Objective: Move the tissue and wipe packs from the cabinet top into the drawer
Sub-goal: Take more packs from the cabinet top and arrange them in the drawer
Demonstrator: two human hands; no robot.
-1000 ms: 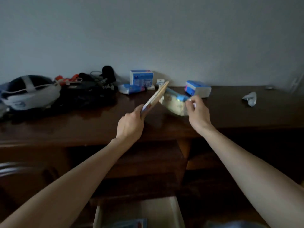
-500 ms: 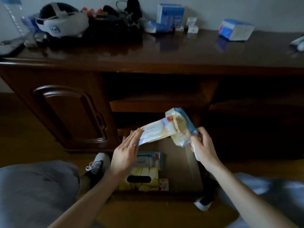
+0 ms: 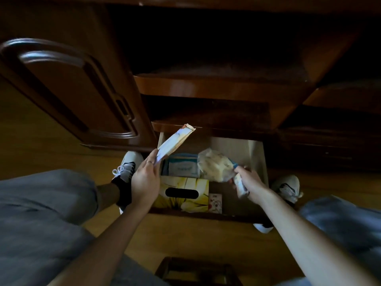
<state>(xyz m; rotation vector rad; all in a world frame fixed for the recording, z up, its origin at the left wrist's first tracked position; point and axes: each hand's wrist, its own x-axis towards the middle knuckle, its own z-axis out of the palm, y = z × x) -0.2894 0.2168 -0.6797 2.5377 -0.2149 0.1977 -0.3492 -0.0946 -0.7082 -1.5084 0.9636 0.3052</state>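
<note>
Crouched over the open drawer (image 3: 257, 153), the left hand (image 3: 145, 179) pinches a flat, stiff wipe pack (image 3: 175, 141) angled up from its fingers; the right hand (image 3: 250, 185) grips a soft, crinkly tissue pack (image 3: 214, 165) by its end. Best to lower each flat beside the yellow tissue box (image 3: 185, 193) under them, then let go.

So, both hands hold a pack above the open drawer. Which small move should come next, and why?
Probably lower the right hand and release its soft pack onto the bare drawer floor on the right. The yellow tissue box and a blue pack already fill the left, where the left hand holds the flat pack.
</note>
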